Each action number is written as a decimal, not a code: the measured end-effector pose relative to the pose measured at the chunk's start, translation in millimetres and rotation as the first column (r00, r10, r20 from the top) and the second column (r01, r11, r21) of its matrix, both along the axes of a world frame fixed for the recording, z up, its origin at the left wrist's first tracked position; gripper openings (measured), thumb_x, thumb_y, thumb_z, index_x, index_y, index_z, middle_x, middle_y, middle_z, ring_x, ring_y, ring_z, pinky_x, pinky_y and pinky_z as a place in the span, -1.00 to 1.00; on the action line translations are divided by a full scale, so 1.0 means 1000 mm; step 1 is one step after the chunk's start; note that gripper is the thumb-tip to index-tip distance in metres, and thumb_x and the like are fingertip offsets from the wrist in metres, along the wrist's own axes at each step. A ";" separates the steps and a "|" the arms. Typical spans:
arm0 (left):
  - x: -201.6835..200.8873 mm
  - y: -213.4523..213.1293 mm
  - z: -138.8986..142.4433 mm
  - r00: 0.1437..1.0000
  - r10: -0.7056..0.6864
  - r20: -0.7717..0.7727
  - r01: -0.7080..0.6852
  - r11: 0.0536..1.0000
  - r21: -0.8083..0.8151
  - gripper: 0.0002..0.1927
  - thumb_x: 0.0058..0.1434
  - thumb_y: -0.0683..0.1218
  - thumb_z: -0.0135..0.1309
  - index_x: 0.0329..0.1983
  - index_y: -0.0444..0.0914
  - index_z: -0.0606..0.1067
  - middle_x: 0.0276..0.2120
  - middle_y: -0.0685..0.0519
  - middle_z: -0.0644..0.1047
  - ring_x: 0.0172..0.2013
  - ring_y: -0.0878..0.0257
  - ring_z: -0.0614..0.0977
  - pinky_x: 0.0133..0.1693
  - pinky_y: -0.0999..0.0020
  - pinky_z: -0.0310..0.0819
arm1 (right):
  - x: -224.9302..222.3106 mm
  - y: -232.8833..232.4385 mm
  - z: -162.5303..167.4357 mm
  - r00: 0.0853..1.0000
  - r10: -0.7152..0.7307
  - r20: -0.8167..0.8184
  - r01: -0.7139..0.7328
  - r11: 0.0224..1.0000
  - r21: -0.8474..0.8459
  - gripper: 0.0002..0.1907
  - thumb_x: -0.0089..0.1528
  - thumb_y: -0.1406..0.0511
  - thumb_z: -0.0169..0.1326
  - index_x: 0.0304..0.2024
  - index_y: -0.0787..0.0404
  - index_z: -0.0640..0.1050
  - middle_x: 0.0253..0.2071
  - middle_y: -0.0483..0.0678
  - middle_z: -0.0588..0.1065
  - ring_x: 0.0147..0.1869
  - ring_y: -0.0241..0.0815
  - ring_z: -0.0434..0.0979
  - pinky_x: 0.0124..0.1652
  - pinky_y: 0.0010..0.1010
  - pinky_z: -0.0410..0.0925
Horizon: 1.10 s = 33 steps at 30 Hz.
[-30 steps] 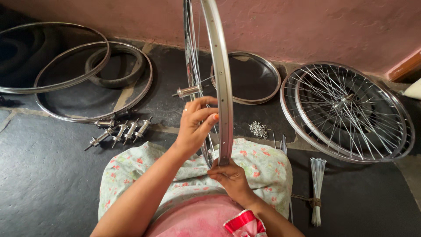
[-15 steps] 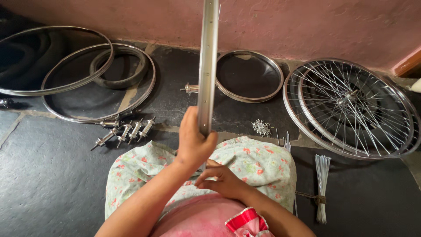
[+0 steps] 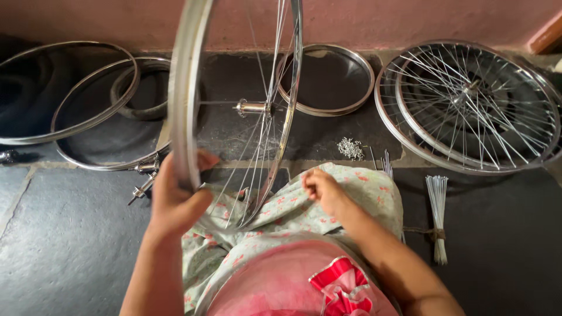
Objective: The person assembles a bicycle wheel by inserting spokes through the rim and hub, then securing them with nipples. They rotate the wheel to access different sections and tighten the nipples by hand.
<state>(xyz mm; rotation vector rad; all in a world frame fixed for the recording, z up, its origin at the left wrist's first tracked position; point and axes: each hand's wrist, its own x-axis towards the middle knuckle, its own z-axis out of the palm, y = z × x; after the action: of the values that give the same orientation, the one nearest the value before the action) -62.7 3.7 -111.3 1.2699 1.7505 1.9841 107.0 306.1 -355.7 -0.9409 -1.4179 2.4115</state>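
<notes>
Wheel (image 3: 193, 117), a silver rim with thin spokes and a hub (image 3: 252, 107) at its middle, stands upright on the person's lap, at 11 o'clock from the knees, its lower edge resting on the flowered cloth (image 3: 351, 193); standing it this way seems to keep the spokes within reach. The left hand (image 3: 175, 199) wraps around the rim at its lower left, fingers closed on the metal, steadying it. The right hand (image 3: 321, 188) sits at 3 o'clock of the wheel's base, fingers curled narrowly on the cloth; whether it pinches anything I cannot tell. On the dark floor (image 3: 70, 234), bare rims (image 3: 76, 93) lie at 10 o'clock, another rim (image 3: 328, 79) at 12, finished wheels (image 3: 468, 105) at 2, a small heap of nipples (image 3: 350, 147) just beyond the knee, and a tied bundle of spokes (image 3: 436, 216) at 3.
</notes>
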 end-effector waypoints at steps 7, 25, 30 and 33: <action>0.029 -0.108 0.007 0.974 0.104 0.200 -0.120 0.990 0.070 -0.53 -0.12 -0.40 -0.03 -0.05 -0.40 0.39 -0.08 -0.17 0.51 -0.04 0.24 0.50 0.08 0.31 0.32 | -0.069 0.090 -0.006 0.953 -0.264 -0.148 0.302 0.820 0.486 -0.82 0.24 0.28 0.19 -0.13 0.19 0.57 -0.34 -0.28 0.49 -0.32 -0.51 0.38 -0.35 -0.62 0.24; -0.051 -0.184 -0.095 0.897 -0.260 -0.359 0.377 0.873 0.309 -0.49 -0.12 -0.39 0.28 -0.13 -0.15 0.43 -0.07 -0.05 0.61 -0.10 0.21 0.68 -0.14 0.24 0.56 | -0.143 0.118 0.010 0.860 -0.437 -0.265 0.507 0.795 0.333 -0.70 0.21 0.49 0.20 -0.03 0.22 0.47 -0.28 -0.17 0.51 -0.36 -0.43 0.43 -0.49 -0.58 0.23; -0.064 -0.186 -0.111 0.861 -0.313 -0.400 0.451 0.833 0.320 -0.50 -0.10 -0.38 0.33 -0.14 -0.13 0.45 -0.06 -0.04 0.62 -0.11 0.22 0.71 -0.20 0.28 0.59 | -0.138 0.124 0.020 0.869 -0.440 -0.229 0.480 0.860 0.171 -0.68 0.18 0.50 0.19 -0.05 0.17 0.48 -0.34 -0.20 0.47 -0.51 -0.46 0.29 -0.63 -0.58 0.03; -0.067 -0.187 -0.116 0.849 -0.330 -0.413 0.472 0.823 0.315 -0.50 -0.09 -0.37 0.36 -0.15 -0.12 0.46 -0.05 -0.03 0.63 -0.12 0.23 0.73 -0.23 0.30 0.61 | -0.138 0.124 0.022 0.870 -0.430 -0.242 0.471 0.870 0.144 -0.70 0.20 0.49 0.19 -0.05 0.16 0.51 -0.33 -0.21 0.46 -0.53 -0.49 0.29 -0.63 -0.60 0.01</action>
<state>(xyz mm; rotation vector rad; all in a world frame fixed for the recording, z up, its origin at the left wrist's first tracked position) -129.2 -183.3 -227.1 2.0365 1.0481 2.0044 -31.3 430.0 -333.4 -0.8372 -1.1771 1.9175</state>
